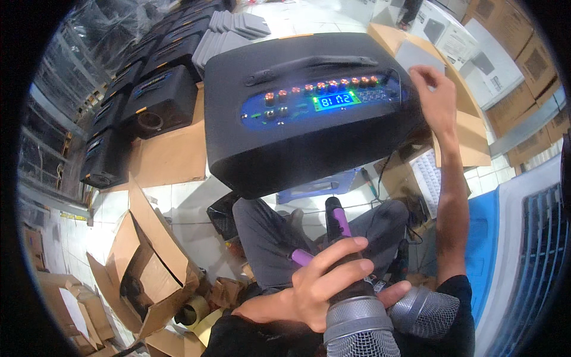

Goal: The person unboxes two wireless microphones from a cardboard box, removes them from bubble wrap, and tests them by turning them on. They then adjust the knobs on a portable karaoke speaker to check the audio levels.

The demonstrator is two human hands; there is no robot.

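Two silver-headed microphones [360,326] clamped together in left hand [330,276]. Black speaker [297,144] lies forward of left hand, lit display [335,101] toward camera. Right hand [436,98] half curled beside speaker's right end; contact cannot be told. Hands well apart.

There are 2 hands [330,278], 2 microphones [360,321] and 1 glowing display [335,101].

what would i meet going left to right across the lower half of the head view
Open brown cardboard box → bare left hand → rightmost rounded silver-mesh microphone head → flat blue panel → white housing with a dark slatted grille.
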